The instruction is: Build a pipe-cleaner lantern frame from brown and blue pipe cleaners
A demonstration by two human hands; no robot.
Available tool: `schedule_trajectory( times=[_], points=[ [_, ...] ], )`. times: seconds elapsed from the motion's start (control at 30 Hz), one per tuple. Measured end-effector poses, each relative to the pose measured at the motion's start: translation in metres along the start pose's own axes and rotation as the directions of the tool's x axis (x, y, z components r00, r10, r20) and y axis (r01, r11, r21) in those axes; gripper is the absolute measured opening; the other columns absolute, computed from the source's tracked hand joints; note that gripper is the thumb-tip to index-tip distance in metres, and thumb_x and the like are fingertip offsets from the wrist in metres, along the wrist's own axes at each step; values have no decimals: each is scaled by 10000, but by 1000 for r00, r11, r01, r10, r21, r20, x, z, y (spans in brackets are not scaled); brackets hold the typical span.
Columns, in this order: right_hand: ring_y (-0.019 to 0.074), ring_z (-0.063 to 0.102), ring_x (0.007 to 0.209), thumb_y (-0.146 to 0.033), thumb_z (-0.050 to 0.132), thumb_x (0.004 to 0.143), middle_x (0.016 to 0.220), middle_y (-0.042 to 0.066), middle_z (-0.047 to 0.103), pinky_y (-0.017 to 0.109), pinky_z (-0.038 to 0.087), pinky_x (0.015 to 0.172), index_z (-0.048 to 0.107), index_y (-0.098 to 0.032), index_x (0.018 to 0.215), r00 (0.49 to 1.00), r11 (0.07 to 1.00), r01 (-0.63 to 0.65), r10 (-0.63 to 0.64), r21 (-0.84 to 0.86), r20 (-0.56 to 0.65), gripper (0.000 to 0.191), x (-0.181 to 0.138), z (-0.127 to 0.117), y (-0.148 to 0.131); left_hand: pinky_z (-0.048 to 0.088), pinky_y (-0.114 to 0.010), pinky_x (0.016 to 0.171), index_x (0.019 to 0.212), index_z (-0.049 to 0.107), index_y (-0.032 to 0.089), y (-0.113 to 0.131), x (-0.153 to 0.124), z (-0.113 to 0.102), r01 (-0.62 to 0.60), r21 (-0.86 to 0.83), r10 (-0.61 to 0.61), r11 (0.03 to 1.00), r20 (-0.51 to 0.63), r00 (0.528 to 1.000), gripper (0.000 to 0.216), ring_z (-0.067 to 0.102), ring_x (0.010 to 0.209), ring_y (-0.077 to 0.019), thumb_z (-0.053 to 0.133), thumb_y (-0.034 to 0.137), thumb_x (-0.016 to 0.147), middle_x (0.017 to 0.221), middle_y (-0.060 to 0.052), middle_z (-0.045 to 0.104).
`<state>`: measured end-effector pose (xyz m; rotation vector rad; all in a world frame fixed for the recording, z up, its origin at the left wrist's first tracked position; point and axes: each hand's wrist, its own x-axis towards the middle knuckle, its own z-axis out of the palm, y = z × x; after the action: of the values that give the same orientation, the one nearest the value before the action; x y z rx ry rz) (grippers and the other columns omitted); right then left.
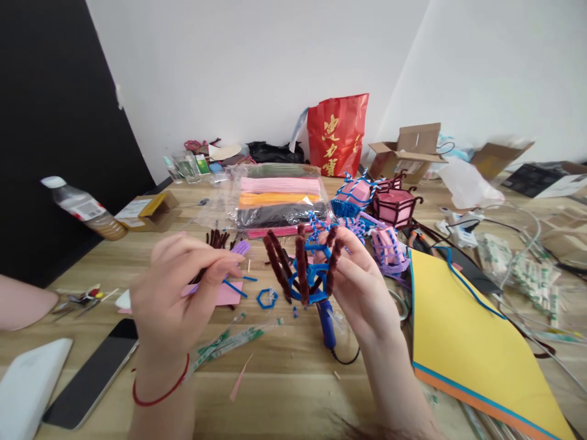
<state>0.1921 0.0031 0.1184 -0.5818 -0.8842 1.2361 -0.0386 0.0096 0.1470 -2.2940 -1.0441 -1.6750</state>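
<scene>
**Pipe-cleaner frame held up over a crowded counter**

I see my right hand [362, 281] closed around a small frame of blue and dark brown pipe cleaners [305, 269], holding it up above the counter [293, 391] near the middle of the view. My left hand [178, 293] is just left of it, fingers pinched together on a thin blue pipe-cleaner piece [233, 287] whose far end points toward the frame.

Below the frame a blue glue gun [326, 324] lies on the wood with its black cord curling near my right wrist. A small blue hexagon ring [266, 298] sits just left of it, and loose brown stems [215, 238] lie farther back beside a pink paper [224, 294].

To the right, a big yellow sheet [463, 330] covers the counter. Behind the frame stand finished lanterns in blue [351, 198], pink [395, 206] and purple [389, 247], and a clear packet of coloured stems [279, 198]. A red bag [338, 134] leans on the far wall.

At near left lie a black phone [92, 373] and a white pad [27, 385]; a bottle [85, 209] lies tilted farther back. Another person's arm [22, 302] comes in at the left edge.
</scene>
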Motion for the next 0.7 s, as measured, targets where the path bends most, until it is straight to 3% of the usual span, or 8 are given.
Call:
schedule_trajectory(
  times=[0.07, 0.1, 0.17, 0.33, 0.47, 0.53, 0.63, 0.7],
  points=[
    [156, 687, 863, -326, 855, 805, 1030, -11, 728, 277, 593, 789, 719, -338, 1041, 1000, 1000, -18, 18, 11, -17, 274, -2, 2, -1, 497, -415, 860, 1128, 724, 299, 4, 1, 1, -2, 50, 1, 999, 25, 1000, 294, 691, 836, -192, 619, 86, 956, 888, 31, 776],
    [140, 678, 852, -312, 864, 796, 1015, -21, 722, 250, 583, 789, 725, -337, 1032, 999, 999, -27, 27, 26, -27, 275, -3, 3, -2, 513, -416, 898, 1234, 688, 292, 7, 3, 2, -7, 69, 5, 998, 21, 1000, 379, 704, 960, -207, 592, 59, 951, 1069, -5, 782],
    [121, 665, 841, -292, 881, 776, 993, -31, 713, 215, 565, 789, 738, -332, 1010, 998, 998, -36, 38, 54, -41, 278, -4, 5, -4, 515, -440, 980, 1276, 663, 283, 11, 5, 3, -31, 112, 31, 993, 5, 1000, 436, 680, 1132, -237, 577, 33, 929, 1282, -43, 728],
    [141, 659, 851, -297, 871, 776, 995, -20, 705, 241, 558, 785, 729, -332, 1003, 998, 999, -40, 42, 36, -52, 270, -3, 4, -4, 541, -449, 865, 951, 726, 274, 12, 7, 5, -139, 128, 137, 982, 28, 990, 233, 694, 890, -236, 691, 62, 861, 907, 5, 776],
    [198, 683, 913, -374, 798, 842, 1063, 12, 721, 332, 570, 820, 677, -340, 1062, 999, 993, 16, -20, -119, -31, 254, -3, 1, -1, 549, -448, 863, 1091, 744, 315, 11, 4, 8, -132, 92, 128, 987, 47, 991, 361, 702, 874, -209, 719, 25, 878, 941, 33, 792],
    [203, 691, 928, -399, 768, 865, 1076, 13, 725, 342, 571, 825, 662, -346, 1080, 999, 987, 36, -39, -158, -15, 246, -3, -1, 1, 557, -441, 854, 1064, 751, 331, 13, 3, 9, -115, 57, 114, 992, 21, 993, 351, 691, 826, -188, 737, 32, 879, 864, 60, 774],
    [183, 692, 892, -373, 792, 843, 1057, -2, 727, 313, 573, 799, 673, -349, 1070, 1000, 995, -11, 8, -98, -29, 257, -4, -1, 1, 549, -434, 820, 959, 748, 328, 18, 1, 10, -76, 52, 78, 996, -31, 996, 261, 658, 763, -178, 784, 88, 862, 776, 74, 732],
    [169, 688, 867, -343, 825, 810, 1038, -10, 727, 289, 573, 781, 690, -345, 1051, 998, 998, -56, 54, -38, -45, 276, -4, 0, -1, 536, -446, 833, 948, 744, 326, 23, 1, 10, -77, 64, 80, 995, -58, 995, 215, 663, 809, -187, 776, 124, 879, 893, 51, 747]
  ],
)
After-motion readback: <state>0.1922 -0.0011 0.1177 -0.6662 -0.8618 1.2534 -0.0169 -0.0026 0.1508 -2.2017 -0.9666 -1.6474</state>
